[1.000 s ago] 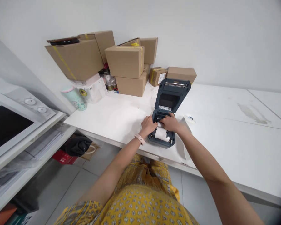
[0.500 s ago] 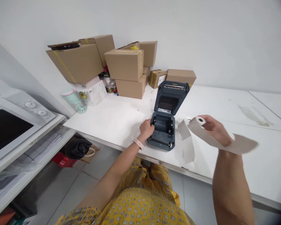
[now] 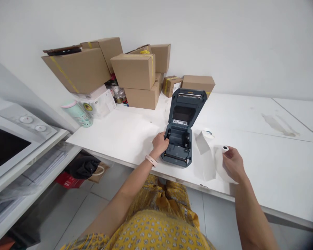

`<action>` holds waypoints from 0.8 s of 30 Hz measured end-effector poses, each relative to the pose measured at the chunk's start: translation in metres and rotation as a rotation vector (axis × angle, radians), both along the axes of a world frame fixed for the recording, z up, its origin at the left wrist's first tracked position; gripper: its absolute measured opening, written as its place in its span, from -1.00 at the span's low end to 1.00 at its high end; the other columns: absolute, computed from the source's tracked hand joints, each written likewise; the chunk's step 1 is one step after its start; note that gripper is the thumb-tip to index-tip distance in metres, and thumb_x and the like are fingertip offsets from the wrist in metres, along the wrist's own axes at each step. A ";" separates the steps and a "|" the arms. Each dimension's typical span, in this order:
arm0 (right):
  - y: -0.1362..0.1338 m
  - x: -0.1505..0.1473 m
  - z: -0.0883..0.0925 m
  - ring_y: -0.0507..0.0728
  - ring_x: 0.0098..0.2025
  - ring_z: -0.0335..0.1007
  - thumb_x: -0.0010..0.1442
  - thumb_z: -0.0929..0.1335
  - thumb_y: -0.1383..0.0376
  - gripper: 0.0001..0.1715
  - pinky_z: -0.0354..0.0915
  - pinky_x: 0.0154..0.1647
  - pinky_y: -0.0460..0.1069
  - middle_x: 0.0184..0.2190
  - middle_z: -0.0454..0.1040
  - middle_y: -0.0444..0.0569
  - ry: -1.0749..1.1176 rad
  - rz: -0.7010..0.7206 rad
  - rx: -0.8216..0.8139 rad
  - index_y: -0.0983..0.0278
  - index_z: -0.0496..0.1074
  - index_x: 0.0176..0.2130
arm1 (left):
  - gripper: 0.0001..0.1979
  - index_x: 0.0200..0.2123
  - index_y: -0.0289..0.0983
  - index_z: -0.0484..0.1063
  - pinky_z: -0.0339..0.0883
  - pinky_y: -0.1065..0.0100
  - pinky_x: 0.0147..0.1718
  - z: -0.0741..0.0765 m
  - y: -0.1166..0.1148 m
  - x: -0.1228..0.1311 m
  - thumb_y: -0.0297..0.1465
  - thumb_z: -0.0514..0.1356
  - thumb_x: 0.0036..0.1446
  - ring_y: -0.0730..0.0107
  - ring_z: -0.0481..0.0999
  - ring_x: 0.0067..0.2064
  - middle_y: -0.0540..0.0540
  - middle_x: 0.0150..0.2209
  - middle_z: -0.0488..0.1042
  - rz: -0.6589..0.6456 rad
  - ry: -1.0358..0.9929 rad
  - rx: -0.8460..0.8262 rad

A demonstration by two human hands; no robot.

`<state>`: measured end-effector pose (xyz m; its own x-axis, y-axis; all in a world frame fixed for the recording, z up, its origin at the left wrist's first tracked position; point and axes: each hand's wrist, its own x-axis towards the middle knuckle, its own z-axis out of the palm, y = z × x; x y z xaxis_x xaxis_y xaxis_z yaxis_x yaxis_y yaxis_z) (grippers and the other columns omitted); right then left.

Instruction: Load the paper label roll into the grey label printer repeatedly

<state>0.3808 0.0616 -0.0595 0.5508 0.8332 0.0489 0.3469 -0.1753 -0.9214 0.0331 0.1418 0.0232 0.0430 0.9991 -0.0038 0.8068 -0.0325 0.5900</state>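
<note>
A dark grey label printer (image 3: 177,160) stands on the white table with its lid (image 3: 189,100) tilted up and its roll bay exposed. My left hand (image 3: 160,143) is closed on the printer's left edge, the thumb near the bay's left side. To the printer's right, just above the table, my right hand (image 3: 234,162) holds a thin white label roll (image 3: 225,148), its loose tail hanging below. Another label roll (image 3: 208,133) lies on the table between printer and hand, with a folded paper strip (image 3: 203,144) running toward the front edge.
Stacked cardboard boxes (image 3: 133,71) stand against the wall at the back left. A mint tumbler (image 3: 78,114) and a white box (image 3: 101,106) sit beneath them. On the far left, a microwave (image 3: 18,126) rests on a shelf. A stain (image 3: 279,125) marks the table at right.
My right hand has come down and toward the printer with the label roll, and its tail now hangs down rather than sweeping right. My left hand stays on the printer.
</note>
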 end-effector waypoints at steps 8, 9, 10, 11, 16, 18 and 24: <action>-0.017 0.002 0.041 0.30 0.16 0.43 0.02 0.45 0.12 -0.34 0.30 0.24 0.26 0.09 0.48 0.11 0.026 -0.105 0.245 0.05 0.38 0.13 | -0.57 0.09 -0.20 0.43 0.38 0.25 -0.09 0.000 0.000 0.000 -0.43 0.08 0.13 0.12 0.52 0.00 -0.17 0.00 0.54 -0.002 -0.012 0.008; -0.018 -0.007 0.051 0.29 0.13 0.46 0.06 0.43 0.13 -0.42 0.31 0.23 0.24 0.06 0.51 0.11 0.006 -0.121 0.301 0.04 0.41 0.10 | -0.57 0.08 -0.20 0.43 0.37 0.25 -0.09 0.000 0.000 0.000 -0.43 0.09 0.13 0.12 0.52 0.01 -0.17 0.00 0.54 0.000 -0.009 0.007; -0.018 -0.016 0.059 0.27 0.09 0.49 0.09 0.42 0.13 -0.48 0.33 0.21 0.24 0.02 0.53 0.11 -0.004 -0.120 0.339 0.05 0.43 0.07 | -0.57 0.08 -0.20 0.43 0.37 0.25 -0.08 0.000 0.001 0.001 -0.43 0.09 0.13 0.12 0.52 0.01 -0.17 0.00 0.54 0.002 -0.006 0.004; -0.016 -0.027 0.066 0.26 0.06 0.50 0.11 0.40 0.14 -0.50 0.34 0.20 0.24 0.00 0.54 0.09 -0.008 -0.104 0.347 0.06 0.43 0.07 | -0.57 0.08 -0.20 0.43 0.37 0.25 -0.08 0.000 0.001 0.001 -0.43 0.09 0.13 0.12 0.52 0.01 -0.17 0.01 0.54 0.004 -0.004 0.002; 0.006 -0.077 0.066 0.25 -0.06 0.55 0.08 0.34 0.15 -0.23 0.52 -0.08 0.23 0.28 0.26 0.18 0.025 -0.035 0.124 0.12 0.21 0.27 | -0.57 0.08 -0.20 0.43 0.38 0.23 -0.08 0.001 0.001 0.000 -0.44 0.08 0.13 0.10 0.52 0.02 -0.18 0.02 0.53 -0.002 -0.022 -0.005; 0.014 -0.087 0.054 0.21 -0.22 0.58 0.04 0.33 0.19 -0.09 0.56 -0.25 0.20 0.37 0.09 0.25 0.134 -0.006 0.067 0.10 0.07 0.34 | -0.58 0.08 -0.20 0.43 0.38 0.23 -0.08 0.001 0.000 -0.001 -0.43 0.08 0.14 0.11 0.52 0.01 -0.18 0.02 0.53 -0.007 -0.029 -0.003; 0.037 -0.086 0.018 0.16 -0.25 0.55 -0.01 0.31 0.18 0.07 0.55 -0.26 0.15 0.29 0.15 0.29 0.068 -0.030 0.058 0.15 -0.18 0.38 | -0.58 0.08 -0.20 0.42 0.38 0.24 -0.07 0.002 -0.001 -0.001 -0.43 0.08 0.15 0.13 0.52 0.02 -0.18 0.02 0.53 -0.007 -0.040 -0.008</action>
<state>0.2950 0.0989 -0.0419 0.5791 0.8132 0.0584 0.2789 -0.1304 -0.9514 0.0324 0.1410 0.0251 0.0502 0.9987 -0.0104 0.7824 -0.0329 0.6220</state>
